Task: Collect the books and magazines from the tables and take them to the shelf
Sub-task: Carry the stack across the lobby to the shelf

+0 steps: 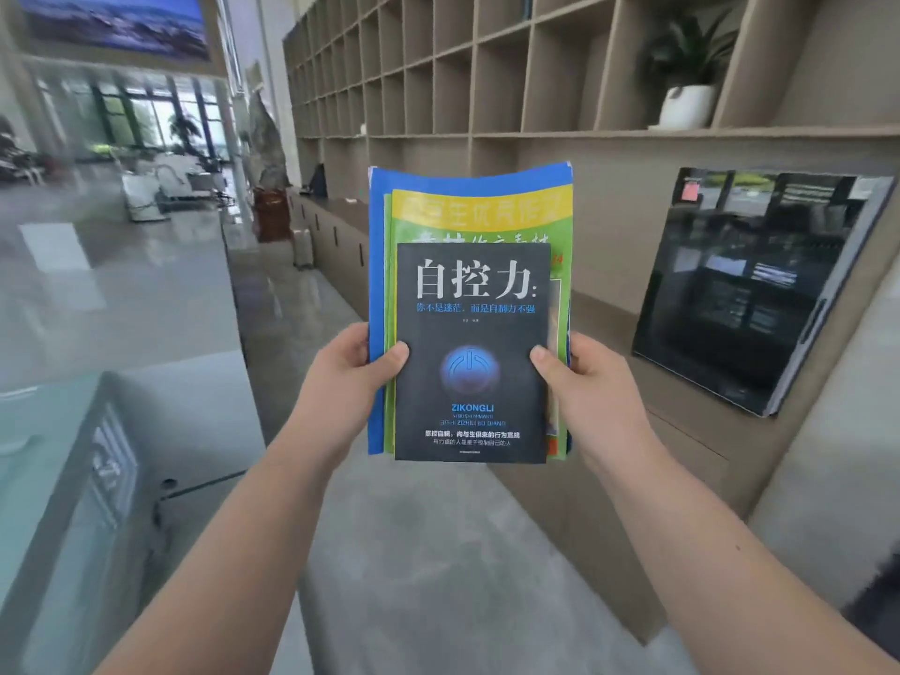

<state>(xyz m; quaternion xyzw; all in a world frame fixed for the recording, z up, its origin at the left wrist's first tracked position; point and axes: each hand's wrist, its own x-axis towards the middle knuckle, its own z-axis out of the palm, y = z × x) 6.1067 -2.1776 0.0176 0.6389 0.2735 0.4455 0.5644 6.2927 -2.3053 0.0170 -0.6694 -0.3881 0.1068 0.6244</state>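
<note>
I hold a stack of books and magazines upright in front of me with both hands. On top is a black book with white characters and a blue emblem. Behind it lies a green and yellow magazine, and behind that a blue one. My left hand grips the stack's left edge, thumb on the black cover. My right hand grips the right edge the same way. The large wooden shelf of open cubbies fills the wall ahead and to the right.
A low cabinet counter runs under the shelf. A dark framed screen leans on it at right. A potted plant stands in a cubby. A glass-topped desk is at my left. A shiny lobby floor stretches behind.
</note>
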